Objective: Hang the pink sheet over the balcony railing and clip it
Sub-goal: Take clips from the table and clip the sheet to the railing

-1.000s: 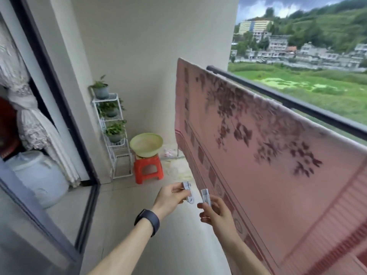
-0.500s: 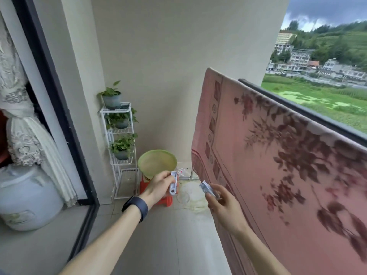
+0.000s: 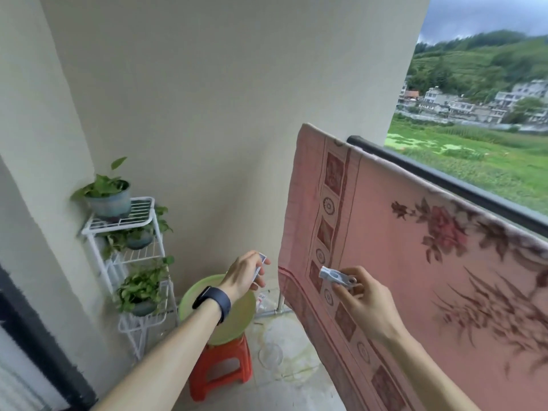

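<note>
The pink floral fabric sheet (image 3: 415, 286) hangs draped over the black metal balcony railing (image 3: 450, 188), its bordered end close to the cream wall (image 3: 237, 114), so the hanging looks done and the clipping is what remains. In the last second my hands have risen and drawn apart, and my view has swung toward that end of the sheet. My left hand (image 3: 244, 275) pinches a small pale plastic clip (image 3: 260, 264) between thumb and curled fingers, in open air just left of the sheet's edge. My right hand (image 3: 366, 305) pinches a second, silvery-clear clip (image 3: 336, 275) in front of the patterned border, well below the rail. No clip is on the sheet in view yet; I judge the right one must travel up to the rail first
</note>
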